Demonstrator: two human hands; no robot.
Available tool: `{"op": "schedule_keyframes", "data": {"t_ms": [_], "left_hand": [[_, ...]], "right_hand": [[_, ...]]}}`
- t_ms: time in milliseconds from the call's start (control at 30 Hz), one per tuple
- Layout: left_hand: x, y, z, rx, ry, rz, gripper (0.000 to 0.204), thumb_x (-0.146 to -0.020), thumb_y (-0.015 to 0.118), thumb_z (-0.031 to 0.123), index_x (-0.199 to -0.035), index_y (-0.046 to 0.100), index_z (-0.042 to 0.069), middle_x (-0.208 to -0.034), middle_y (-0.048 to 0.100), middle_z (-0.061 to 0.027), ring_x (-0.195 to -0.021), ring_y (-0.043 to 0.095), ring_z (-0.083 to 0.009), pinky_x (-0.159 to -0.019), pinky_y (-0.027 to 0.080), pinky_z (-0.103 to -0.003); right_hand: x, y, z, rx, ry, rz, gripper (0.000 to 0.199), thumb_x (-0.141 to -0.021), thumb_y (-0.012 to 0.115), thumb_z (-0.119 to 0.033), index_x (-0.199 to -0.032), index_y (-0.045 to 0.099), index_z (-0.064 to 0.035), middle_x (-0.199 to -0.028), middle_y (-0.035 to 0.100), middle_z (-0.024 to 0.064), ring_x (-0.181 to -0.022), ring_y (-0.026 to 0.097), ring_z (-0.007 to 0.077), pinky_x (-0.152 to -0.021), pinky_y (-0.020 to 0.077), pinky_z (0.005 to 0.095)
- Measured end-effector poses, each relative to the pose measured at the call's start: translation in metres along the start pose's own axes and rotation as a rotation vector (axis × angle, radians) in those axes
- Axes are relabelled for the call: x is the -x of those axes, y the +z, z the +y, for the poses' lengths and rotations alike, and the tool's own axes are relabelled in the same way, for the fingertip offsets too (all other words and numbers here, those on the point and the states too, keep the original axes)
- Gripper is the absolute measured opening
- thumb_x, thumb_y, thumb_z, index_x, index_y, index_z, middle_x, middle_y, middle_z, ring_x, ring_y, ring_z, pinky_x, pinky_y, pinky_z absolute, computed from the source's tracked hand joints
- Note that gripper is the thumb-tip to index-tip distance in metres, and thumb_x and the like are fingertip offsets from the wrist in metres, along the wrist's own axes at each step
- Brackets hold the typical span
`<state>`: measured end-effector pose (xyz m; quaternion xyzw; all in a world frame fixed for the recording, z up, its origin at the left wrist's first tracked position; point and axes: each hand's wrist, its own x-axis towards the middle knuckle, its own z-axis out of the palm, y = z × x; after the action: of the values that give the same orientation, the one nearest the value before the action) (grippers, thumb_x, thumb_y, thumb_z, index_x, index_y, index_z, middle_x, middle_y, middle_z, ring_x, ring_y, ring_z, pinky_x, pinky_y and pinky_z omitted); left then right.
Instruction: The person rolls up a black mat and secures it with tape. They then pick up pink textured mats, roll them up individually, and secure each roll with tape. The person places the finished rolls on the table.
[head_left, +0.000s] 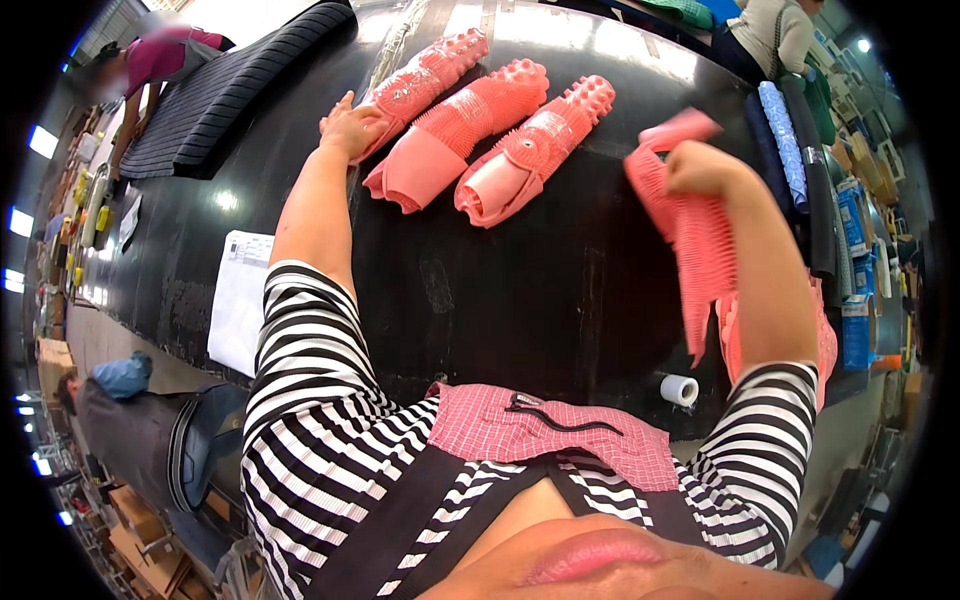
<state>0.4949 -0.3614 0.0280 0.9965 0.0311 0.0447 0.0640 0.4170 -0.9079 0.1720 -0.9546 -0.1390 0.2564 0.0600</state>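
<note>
Three pink bundles of ribbed, soft-looking pieces lie side by side at the far middle of the dark table: a left bundle (425, 85), a middle bundle (462, 130) and a right bundle (535, 150). Shiny clear wrap shows on the left and right ones. My left hand (350, 128) rests at the near end of the left bundle, fingers spread. At the right, my right hand (700, 168) is closed on a loose pink ribbed piece (700, 250), held up and hanging down, slightly blurred. More pink ribbed pieces (826, 335) lie behind my right forearm, partly hidden.
A white tape roll (679, 390) stands near the table's front edge. White paper sheets (240, 300) lie left. A black ribbed mat (240, 95) is at the far left beside a person (165, 65). Fabric rolls (785, 145) line the right side; another person (765, 40) stands behind.
</note>
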Motion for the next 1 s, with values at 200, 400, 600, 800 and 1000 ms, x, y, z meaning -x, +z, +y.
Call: {"op": "schedule_keyframes", "data": {"t_ms": [200, 400, 600, 800, 1000], "left_hand": [[-0.011, 0.022, 0.006, -0.026, -0.017, -0.052, 0.113, -0.072, 0.088, 0.049, -0.162, 0.026, 0.023, -0.161, 0.040, -0.0216, -0.145, 0.044, -0.0365, -0.115, 0.041, -0.046], [-0.016, 0.004, 0.014, -0.061, 0.017, -0.136, 0.117, -0.070, 0.089, 0.047, -0.162, 0.025, 0.014, -0.138, 0.061, -0.0238, -0.127, 0.061, -0.0368, -0.105, 0.050, -0.044], [0.010, 0.026, 0.005, 0.327, 0.079, -0.069, 0.115, -0.065, 0.092, 0.040, -0.158, 0.033, 0.006, -0.130, 0.066, -0.0272, -0.119, 0.065, -0.0406, -0.100, 0.052, -0.045], [0.001, 0.062, -0.026, 1.125, -0.015, -0.028, 0.102, -0.073, 0.092, 0.015, -0.157, 0.035, 0.009, -0.129, 0.065, -0.0206, -0.110, 0.068, -0.0279, -0.092, 0.057, -0.043], [-0.074, 0.021, -0.024, 1.031, -0.084, 0.038, 0.087, -0.081, 0.088, 0.016, -0.154, 0.042, 0.005, -0.116, 0.071, -0.0169, -0.088, 0.072, -0.0208, -0.062, 0.060, -0.038]], "right_hand": [[-0.093, 0.115, -0.113, 0.082, 0.116, 0.047, 0.055, -0.082, 0.077, -0.050, -0.113, 0.075, -0.0041, -0.108, 0.073, 0.0217, -0.102, 0.069, 0.0341, -0.094, 0.0545, 0.0444], [-0.143, 0.169, -0.133, -0.872, 0.156, 0.314, 0.096, -0.083, 0.082, -0.056, -0.142, 0.046, 0.0103, -0.145, 0.053, 0.0268, -0.130, 0.058, 0.0367, -0.108, 0.0469, 0.0438], [-0.182, 0.196, -0.181, -1.154, 0.030, 0.809, 0.115, -0.072, 0.091, -0.030, -0.154, 0.019, 0.0064, -0.145, 0.052, 0.0295, -0.132, 0.056, 0.0366, -0.110, 0.0460, 0.0413], [-0.225, 0.143, -0.168, -1.271, -0.273, 0.766, 0.087, -0.080, 0.084, -0.004, -0.151, 0.034, 0.0036, -0.136, 0.058, 0.0162, -0.119, 0.062, 0.0238, -0.101, 0.0536, 0.0362], [-0.321, 0.069, -0.140, -1.159, -0.220, 0.771, 0.088, -0.090, 0.080, -0.018, -0.157, 0.029, 0.0036, -0.141, 0.058, 0.0180, -0.126, 0.059, 0.0244, -0.107, 0.0484, 0.0362]]}}
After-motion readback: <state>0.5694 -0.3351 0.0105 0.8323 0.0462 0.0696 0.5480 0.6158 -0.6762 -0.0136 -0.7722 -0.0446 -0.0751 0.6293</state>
